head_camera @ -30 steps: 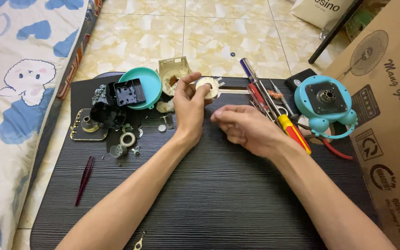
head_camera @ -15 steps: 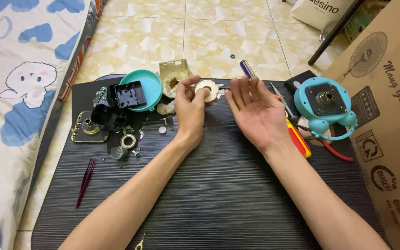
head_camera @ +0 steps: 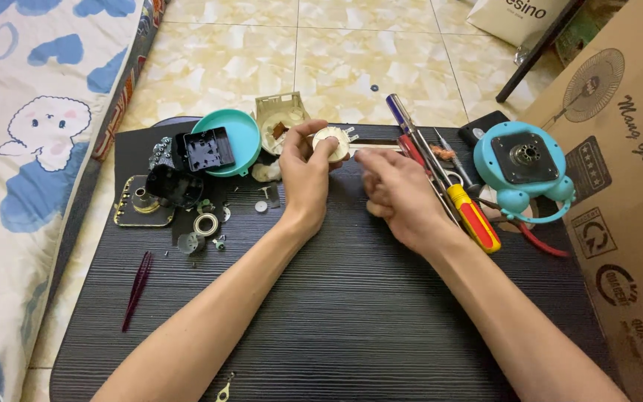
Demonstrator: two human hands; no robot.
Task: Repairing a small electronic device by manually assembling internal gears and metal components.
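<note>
The right hand (head_camera: pixel 396 193), open and palm-up a moment ago, is now curling loosely closed beside the left hand (head_camera: pixel 308 175). The left hand is gripping a round cream plastic gear housing (head_camera: pixel 333 143) above the dark surface (head_camera: pixel 351 313), near the screwdrivers (head_camera: pixel 440 175).

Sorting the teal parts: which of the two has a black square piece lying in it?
The round teal dish left of the left hand; the teal housing on the right carries a metal hub instead.

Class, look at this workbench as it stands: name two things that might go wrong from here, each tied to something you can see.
1. Small loose parts lie scattered near the left hand; a forearm sweep might scatter them.
2. The left hand pinches the white round part by its edge; it may slip.
</note>
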